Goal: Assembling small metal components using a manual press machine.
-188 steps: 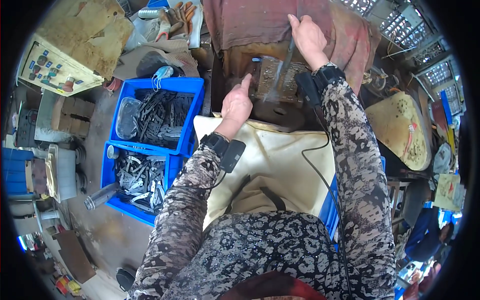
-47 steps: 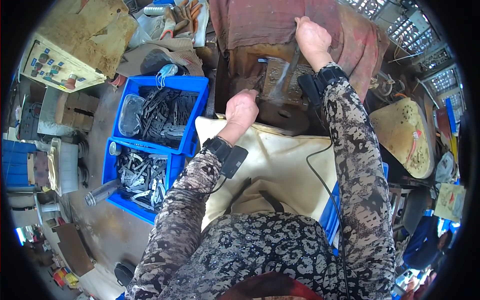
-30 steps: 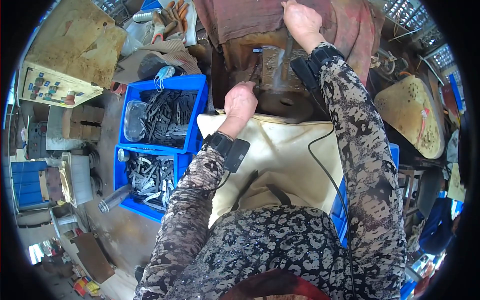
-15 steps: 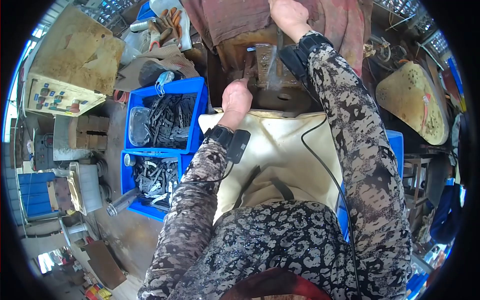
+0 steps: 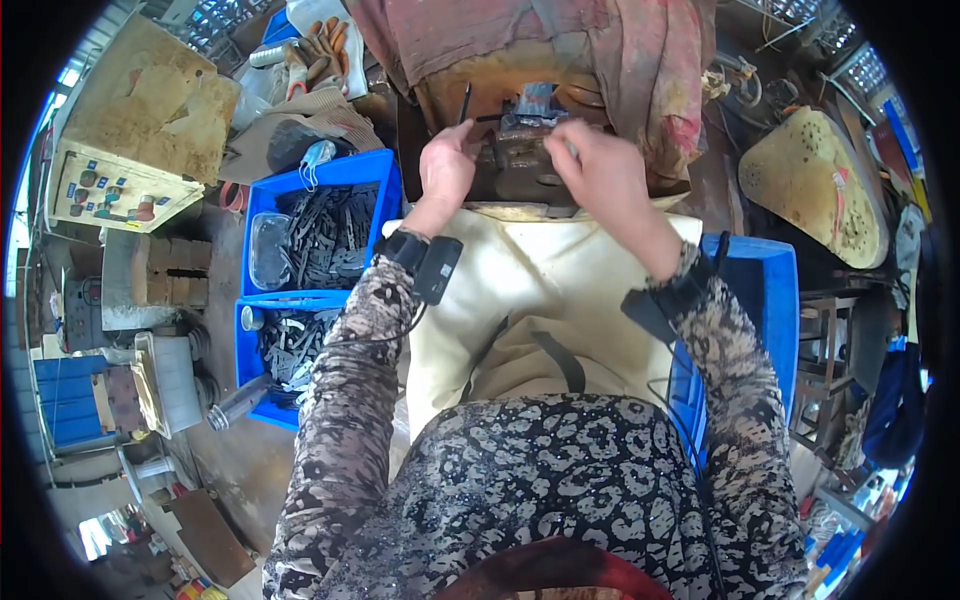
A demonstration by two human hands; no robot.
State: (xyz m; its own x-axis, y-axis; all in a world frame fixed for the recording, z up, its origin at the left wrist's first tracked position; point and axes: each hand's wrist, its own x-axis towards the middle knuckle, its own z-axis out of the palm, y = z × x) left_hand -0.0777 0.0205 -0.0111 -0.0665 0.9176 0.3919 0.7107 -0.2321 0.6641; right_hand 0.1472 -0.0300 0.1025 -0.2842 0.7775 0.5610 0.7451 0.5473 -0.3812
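My left hand [image 5: 447, 172] is closed at the left of a rusty machine bed, its fingers around a thin dark strip [image 5: 466, 100] that points up and away. Across from it, my right hand [image 5: 605, 175] reaches in with bent fingers at the near right of a metal block [image 5: 525, 148]. Motion blurs those fingertips, so whether they hold anything cannot be made out. A greyish, shiny piece [image 5: 538, 102] sits at the back of the block. Behind it hangs a stained reddish cloth [image 5: 490, 40].
On the left, two blue bins [image 5: 392, 200] hold many dark metal strips; a clear plastic box [image 5: 270, 250] lies in the farther one. Another blue bin [image 5: 780, 300] stands right of my lap. A cream apron [image 5: 530, 260] covers my knees. A control box [image 5: 125, 190] is far left.
My right hand has come down from the top by the cloth to the metal block. My left hand has shifted slightly left and away. The shiny piece behind the block shows now.
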